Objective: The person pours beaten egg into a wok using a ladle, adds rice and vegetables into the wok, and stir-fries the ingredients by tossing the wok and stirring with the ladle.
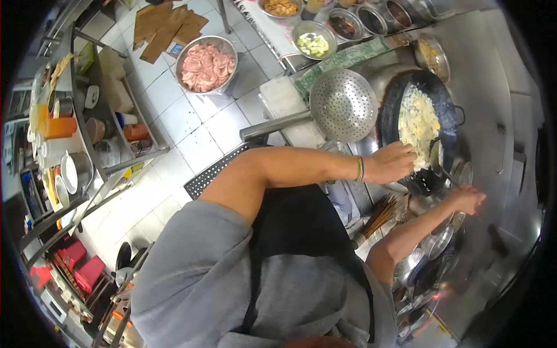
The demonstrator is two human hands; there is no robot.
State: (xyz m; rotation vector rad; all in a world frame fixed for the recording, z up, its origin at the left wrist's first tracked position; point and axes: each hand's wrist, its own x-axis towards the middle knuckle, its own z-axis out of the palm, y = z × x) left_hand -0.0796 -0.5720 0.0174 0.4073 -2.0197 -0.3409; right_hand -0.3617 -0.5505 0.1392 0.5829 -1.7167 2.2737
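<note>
A black wok (pixel 445 95) at the right holds white rice mixed with yellow bits (pixel 419 119). My left hand (pixel 393 163), a coloured band at its wrist, is over the wok's near edge beside the rice. Its fingers are curled together, and what they hold, if anything, is hidden. Below and to the right, my right hand (pixel 467 200) is closed around the handle of a metal ladle (pixel 436 156), whose bowl rests inside the wok against the rice. A perforated strainer (pixel 343 105) with a thick handle lies left of the wok.
A bowl of raw meat (pixel 206 65) stands beyond the tiled floor's near part. Bowls of green pieces (pixel 314 40) and other ingredients line the top. A bamboo brush (pixel 377 219) lies between my forearms. Shelves with containers (pixel 60 126) stand at left.
</note>
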